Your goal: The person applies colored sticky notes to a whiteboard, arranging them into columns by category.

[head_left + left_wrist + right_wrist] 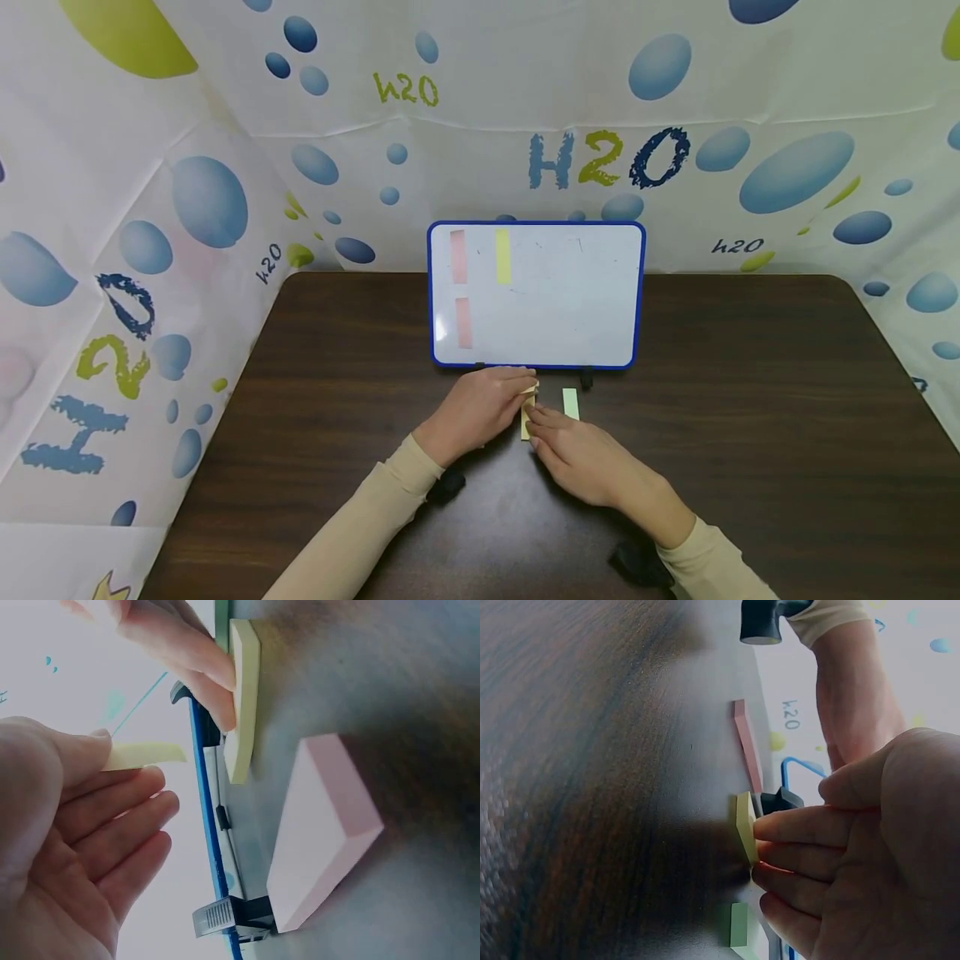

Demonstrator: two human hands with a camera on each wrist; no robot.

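My left hand [480, 408] pinches a single yellow sticky note strip [144, 755] between thumb and index finger, just in front of the whiteboard's lower edge. Below it on the table lies a yellow sticky note pad [526, 431]. The fingertips of my right hand [588, 460], fingers extended, rest on that pad. A pink sticky note pad [319, 840] lies to its left, hidden under my left hand in the head view. On the right is a green sticky note pad [571, 402], partly covered by my right hand.
A blue-framed whiteboard [562, 312] stands on black feet [587, 379] at the table's back. Two pink strips [458, 258] are stuck in its left column, and one yellow strip [503, 257] near the top. A patterned curtain [480, 167] hangs behind the dark wooden table [750, 400].
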